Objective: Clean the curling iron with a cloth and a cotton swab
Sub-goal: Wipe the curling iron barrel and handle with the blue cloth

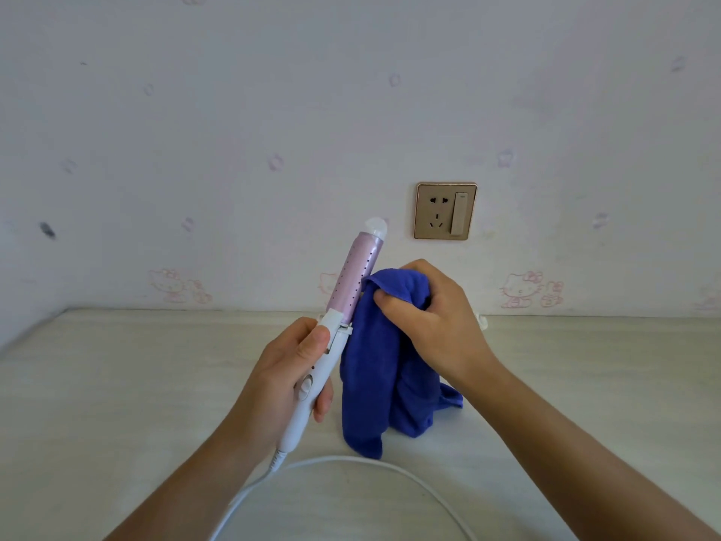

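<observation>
My left hand grips the white handle of a curling iron and holds it upright, tilted to the right. Its pink barrel with rows of small holes ends in a white tip near the wall. My right hand is closed around the top of a blue cloth, which touches the right side of the barrel's lower part. The rest of the cloth hangs down to the table. No cotton swab is in view.
The iron's white cord loops across the pale table in front of me. A gold wall socket with a switch sits on the wall behind. A small white object peeks out behind my right wrist.
</observation>
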A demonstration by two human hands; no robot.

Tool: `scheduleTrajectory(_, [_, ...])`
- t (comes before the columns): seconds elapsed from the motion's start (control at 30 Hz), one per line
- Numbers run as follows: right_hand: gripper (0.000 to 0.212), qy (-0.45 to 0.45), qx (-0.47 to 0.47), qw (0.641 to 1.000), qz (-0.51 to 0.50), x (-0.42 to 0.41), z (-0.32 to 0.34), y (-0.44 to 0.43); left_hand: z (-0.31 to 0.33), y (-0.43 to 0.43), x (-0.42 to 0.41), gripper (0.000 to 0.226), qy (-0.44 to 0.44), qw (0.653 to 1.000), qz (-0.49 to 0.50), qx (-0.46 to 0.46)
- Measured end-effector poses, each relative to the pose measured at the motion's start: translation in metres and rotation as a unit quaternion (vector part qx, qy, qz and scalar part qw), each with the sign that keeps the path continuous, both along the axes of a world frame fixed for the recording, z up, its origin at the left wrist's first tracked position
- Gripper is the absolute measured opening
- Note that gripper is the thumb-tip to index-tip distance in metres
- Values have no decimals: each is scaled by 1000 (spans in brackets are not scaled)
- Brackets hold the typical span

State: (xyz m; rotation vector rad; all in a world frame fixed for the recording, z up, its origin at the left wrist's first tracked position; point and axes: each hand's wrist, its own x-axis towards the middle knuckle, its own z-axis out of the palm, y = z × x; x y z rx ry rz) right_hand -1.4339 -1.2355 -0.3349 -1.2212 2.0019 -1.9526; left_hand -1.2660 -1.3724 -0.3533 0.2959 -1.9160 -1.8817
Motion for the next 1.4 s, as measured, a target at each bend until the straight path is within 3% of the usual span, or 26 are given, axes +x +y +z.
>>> scheduleTrajectory(0.13, [29, 12, -4, 1000, -4, 0, -1, -1, 1, 1, -1, 50, 6, 1000, -8, 17])
scheduleTrajectory(0.27, [19, 21, -8, 999, -25, -3, 0, -1, 2, -1, 1, 42, 15, 1000, -17, 7])
scheduleTrajectory(0.4, [16, -7, -47, 995, -82, -14, 9, 5, -1, -4, 1, 59, 11, 999, -33, -4])
scheduleTrajectory(0.6, [15, -13, -73, 992, -100, -21, 11, 6, -8, -5, -3, 42, 24, 991, -95, 93])
scheduleTrajectory(0.77, [13, -64, -132, 981, -126, -28, 26, 13, -8, -2, -3, 51, 2, 994, -99, 40])
scheduleTrajectory(1.0, [42, 9, -18, 1000, -21, -16, 20, 18, -5, 3, -3, 39, -25, 998, -29, -47])
scheduleTrajectory(1.1, [44, 45, -22, 999, 18, -13, 19, 16, 0, -1, 0, 49, -17, 996, 11, -91])
scheduleTrajectory(1.4, [36, 29, -4, 992, 120, 1, 4, 8, 1, -3, 1, 32, -17, 992, 38, -123])
